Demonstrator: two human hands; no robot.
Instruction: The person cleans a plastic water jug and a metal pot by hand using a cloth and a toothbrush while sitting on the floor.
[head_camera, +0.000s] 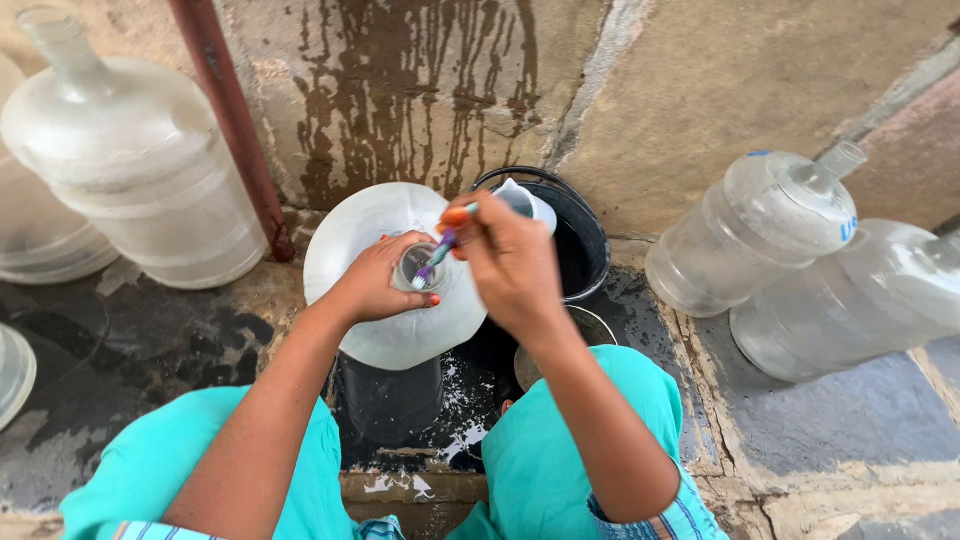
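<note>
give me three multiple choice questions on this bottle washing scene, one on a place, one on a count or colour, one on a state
1. Where is the black bucket?
A. behind the big clear bottle, by the wall
B. on the person's lap
C. on top of the two bottles at the right

2. What colour is the brush handle's end?
A. green
B. orange
C. black

3. How does the left hand stand?
A. flat on the floor
B. closed round the bottle's neck
C. raised, holding nothing

Answers: 1 A, the bucket stands at the foot of the wet stone wall. 2 B, an orange tip shows above the right hand. 3 B, fingers wrap the neck while the brush enters it.
</note>
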